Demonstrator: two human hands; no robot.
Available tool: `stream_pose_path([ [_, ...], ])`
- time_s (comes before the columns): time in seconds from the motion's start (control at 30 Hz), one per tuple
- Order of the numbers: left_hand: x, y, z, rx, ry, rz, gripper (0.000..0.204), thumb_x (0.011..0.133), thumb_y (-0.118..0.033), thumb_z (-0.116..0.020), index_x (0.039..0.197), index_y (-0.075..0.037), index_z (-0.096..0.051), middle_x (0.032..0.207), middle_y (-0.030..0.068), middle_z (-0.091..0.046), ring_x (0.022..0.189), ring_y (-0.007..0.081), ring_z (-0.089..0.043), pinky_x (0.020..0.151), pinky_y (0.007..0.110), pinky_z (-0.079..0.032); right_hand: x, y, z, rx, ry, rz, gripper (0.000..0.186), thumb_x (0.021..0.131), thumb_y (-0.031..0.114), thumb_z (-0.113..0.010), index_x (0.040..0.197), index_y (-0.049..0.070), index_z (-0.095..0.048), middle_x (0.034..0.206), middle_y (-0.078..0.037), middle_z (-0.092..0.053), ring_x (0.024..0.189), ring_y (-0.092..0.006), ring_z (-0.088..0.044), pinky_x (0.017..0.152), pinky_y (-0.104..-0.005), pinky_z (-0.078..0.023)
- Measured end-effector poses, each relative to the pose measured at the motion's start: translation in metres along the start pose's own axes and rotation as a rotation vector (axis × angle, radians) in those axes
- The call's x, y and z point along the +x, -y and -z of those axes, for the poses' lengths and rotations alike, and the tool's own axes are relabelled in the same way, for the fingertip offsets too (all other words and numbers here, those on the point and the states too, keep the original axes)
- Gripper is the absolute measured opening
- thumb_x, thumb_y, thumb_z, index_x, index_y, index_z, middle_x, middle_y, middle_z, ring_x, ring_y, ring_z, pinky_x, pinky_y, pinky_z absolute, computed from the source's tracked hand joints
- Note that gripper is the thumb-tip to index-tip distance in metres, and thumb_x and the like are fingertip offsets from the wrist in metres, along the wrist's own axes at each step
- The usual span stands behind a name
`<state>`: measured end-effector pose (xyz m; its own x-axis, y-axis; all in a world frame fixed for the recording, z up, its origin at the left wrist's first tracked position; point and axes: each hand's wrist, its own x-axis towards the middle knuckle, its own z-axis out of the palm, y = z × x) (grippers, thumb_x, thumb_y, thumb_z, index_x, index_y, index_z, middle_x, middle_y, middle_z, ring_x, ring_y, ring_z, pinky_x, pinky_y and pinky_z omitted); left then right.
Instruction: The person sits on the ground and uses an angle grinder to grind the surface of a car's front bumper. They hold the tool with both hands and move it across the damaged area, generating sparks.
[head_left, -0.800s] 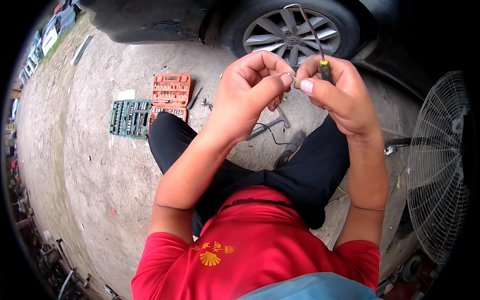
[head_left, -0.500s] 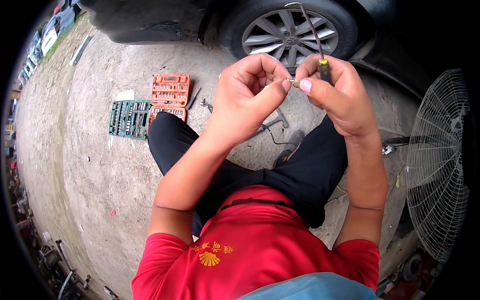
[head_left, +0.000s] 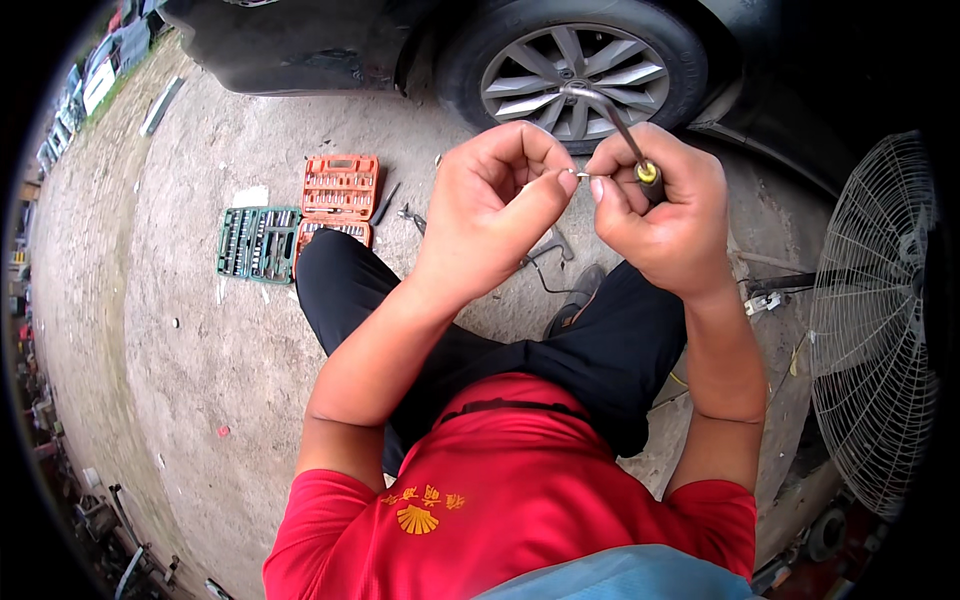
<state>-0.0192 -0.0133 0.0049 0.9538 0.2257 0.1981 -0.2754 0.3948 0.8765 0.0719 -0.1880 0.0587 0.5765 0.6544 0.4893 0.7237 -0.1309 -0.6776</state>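
In front of the car wheel, my left hand (head_left: 505, 210) is closed, thumb and forefinger pinching one end of a small thin metal piece (head_left: 583, 175). The thumb and forefinger of my right hand (head_left: 665, 210) meet the other end of that piece. My right hand also grips a hook tool (head_left: 625, 135), its dark handle with a yellow collar tucked in the curled fingers. Its metal shaft points up and away, and the bent tip overlaps the wheel in view. Fingertips hide most of the small piece.
Beyond my hands is a dark car's wheel (head_left: 575, 85). On the ground to the left lie an orange socket case (head_left: 340, 185) and a green socket case (head_left: 258, 243), both open. Pliers (head_left: 411, 218) lie beside them. A wire-cage fan (head_left: 870, 320) stands at the right.
The hook tool has tipped, its bent end dropping from above the wheel to its middle. My right hand has rolled and both hands have moved slightly nearer to me.
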Motion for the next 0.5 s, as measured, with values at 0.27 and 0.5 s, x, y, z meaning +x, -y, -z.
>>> stream_pose_path([
  [0.27, -0.002, -0.006, -0.003, -0.039, 0.024, 0.034, 0.005, 0.099, -0.001, -0.075, 0.102, 0.001, -0.072, 0.089, -0.0038, -0.068, 0.078, 0.0012, -0.057, 0.068, 0.02, -0.045, -0.009, -0.005, 0.0, 0.128, -0.019, -0.019, 0.015, 0.088, -0.005, -0.076, 0.101, 0.003, -0.073, 0.067, 0.006, -0.05, 0.059, -0.0013, -0.042, 0.055, -0.0224, -0.035],
  [0.5, -0.004, -0.008, -0.009, -0.019, 0.024, 0.032, 0.004, 0.099, 0.0, -0.075, 0.102, 0.001, -0.072, 0.091, -0.0025, -0.07, 0.079, 0.0014, -0.06, 0.07, 0.02, -0.048, -0.015, -0.006, 0.004, 0.27, -0.011, -0.139, 0.013, 0.089, -0.003, -0.075, 0.101, 0.001, -0.072, 0.065, 0.01, -0.04, 0.061, 0.0008, -0.036, 0.058, -0.0216, -0.033],
])
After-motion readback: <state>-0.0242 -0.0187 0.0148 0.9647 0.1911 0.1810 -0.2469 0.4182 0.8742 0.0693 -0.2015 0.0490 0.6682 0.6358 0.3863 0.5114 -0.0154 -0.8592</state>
